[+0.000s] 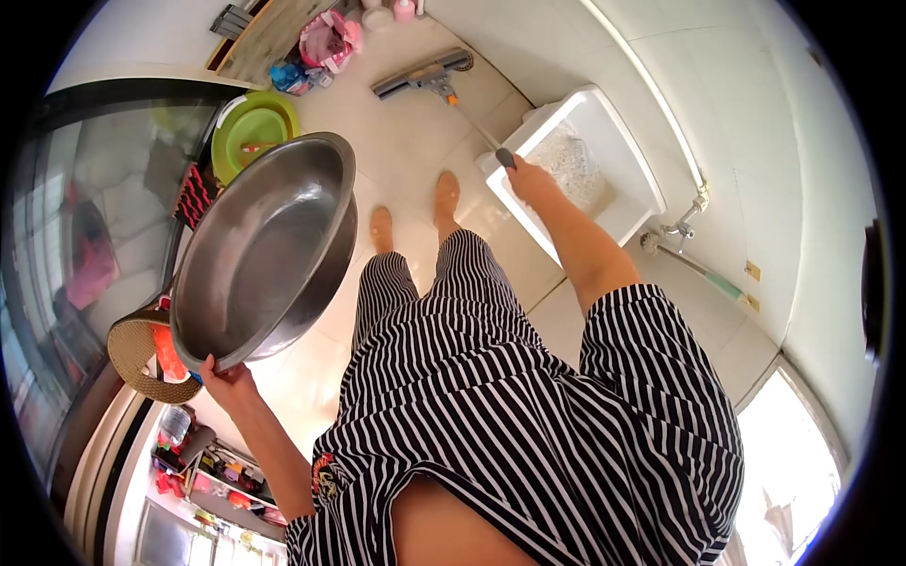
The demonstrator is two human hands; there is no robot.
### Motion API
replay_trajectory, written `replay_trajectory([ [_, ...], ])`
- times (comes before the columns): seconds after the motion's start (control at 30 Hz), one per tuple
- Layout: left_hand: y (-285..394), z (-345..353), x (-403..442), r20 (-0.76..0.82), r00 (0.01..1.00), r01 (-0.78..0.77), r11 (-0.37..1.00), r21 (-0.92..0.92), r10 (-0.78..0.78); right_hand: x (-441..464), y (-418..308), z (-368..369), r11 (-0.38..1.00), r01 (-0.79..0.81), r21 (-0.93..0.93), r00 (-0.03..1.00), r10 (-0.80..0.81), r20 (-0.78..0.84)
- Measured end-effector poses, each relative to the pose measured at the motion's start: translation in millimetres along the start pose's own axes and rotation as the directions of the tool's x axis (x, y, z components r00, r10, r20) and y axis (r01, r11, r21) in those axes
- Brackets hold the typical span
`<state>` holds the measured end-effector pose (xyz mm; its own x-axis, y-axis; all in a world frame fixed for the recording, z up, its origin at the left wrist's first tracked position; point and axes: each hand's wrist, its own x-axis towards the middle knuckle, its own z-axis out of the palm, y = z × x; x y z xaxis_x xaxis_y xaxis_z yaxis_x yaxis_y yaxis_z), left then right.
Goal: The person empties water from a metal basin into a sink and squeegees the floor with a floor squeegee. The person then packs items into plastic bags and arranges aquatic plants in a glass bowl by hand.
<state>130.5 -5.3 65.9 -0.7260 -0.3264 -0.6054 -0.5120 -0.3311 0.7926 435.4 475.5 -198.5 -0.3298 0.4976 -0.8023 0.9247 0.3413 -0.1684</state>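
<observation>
A large stainless steel basin (260, 250) hangs tilted at the left, its inside facing up and showing nothing in it. My left hand (226, 382) grips the lower rim, thumb over the edge. Ahead and to the right, my right hand (534, 182) is closed around the grey end grip of a mop (478, 126). Its wide grey head (425, 75) rests on the tiled floor near the far wall. Right beside that hand stands a white sink (630, 156) with foamy, whitish water (569, 162) in it.
A green basin (253, 127) sits beside the glass door (104, 208) at the left. Below is a woven basket (127, 354). Pink and blue bags (328, 42) lie at the far wall. A tap (681, 229) and white pipe (651, 80) run along the right wall.
</observation>
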Motion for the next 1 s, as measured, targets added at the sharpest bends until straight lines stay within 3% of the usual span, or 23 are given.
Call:
replay_trajectory([
  [0.03, -4.0, 10.0, -1.3, -0.088, 0.996, -0.033, 0.999, -0.007, 0.032, -6.2, 1.8, 10.6, 0.996, -0.007, 0.094, 1.000, 0.006, 0.018],
  [0.13, -15.2, 39.0, -21.2, -0.170, 0.981, -0.099, 0.995, -0.013, 0.096, -30.8, 8.8, 40.4, 0.991, -0.005, 0.137, 1.000, 0.007, -0.012],
  [0.17, -13.3, 30.6, -14.0, -0.161, 0.982, -0.102, 0.995, -0.020, 0.097, -44.0, 8.9, 44.2, 0.990, -0.006, 0.141, 1.000, 0.008, -0.016],
  [0.23, -10.4, 3.9, 8.9, -0.018, 0.998, -0.053, 0.999, 0.006, 0.053, -74.5, 8.8, 45.3, 0.964, -0.123, 0.234, 0.986, 0.093, 0.135],
  [0.53, -25.9, -32.7, 53.6, 0.047, 0.999, -0.008, 1.000, -0.014, 0.008, -177.3, 34.1, 85.3, 0.932, -0.200, 0.302, 0.966, 0.136, 0.220],
  [0.77, -36.1, -52.1, 55.5, -0.036, 0.998, -0.056, 0.997, -0.044, 0.054, -178.1, 45.0, 59.2, 0.852, -0.169, 0.496, 0.977, 0.078, 0.199],
  [0.8, -35.3, -63.7, 64.9, 0.008, 1.000, -0.029, 0.999, -0.045, 0.029, -170.6, 38.7, 49.3, 0.858, -0.167, 0.486, 0.976, 0.075, 0.203],
  [0.83, -31.9, -67.2, 66.6, 0.056, 0.998, -0.004, 0.999, -0.038, 0.006, -161.1, 32.8, 42.0, 0.853, -0.139, 0.503, 0.984, 0.064, 0.164],
  [1.0, -30.9, -44.1, 29.8, -0.011, 0.999, -0.052, 0.998, -0.044, 0.051, -66.9, 12.4, 23.5, 0.879, 0.032, 0.476, 0.999, -0.031, -0.011],
])
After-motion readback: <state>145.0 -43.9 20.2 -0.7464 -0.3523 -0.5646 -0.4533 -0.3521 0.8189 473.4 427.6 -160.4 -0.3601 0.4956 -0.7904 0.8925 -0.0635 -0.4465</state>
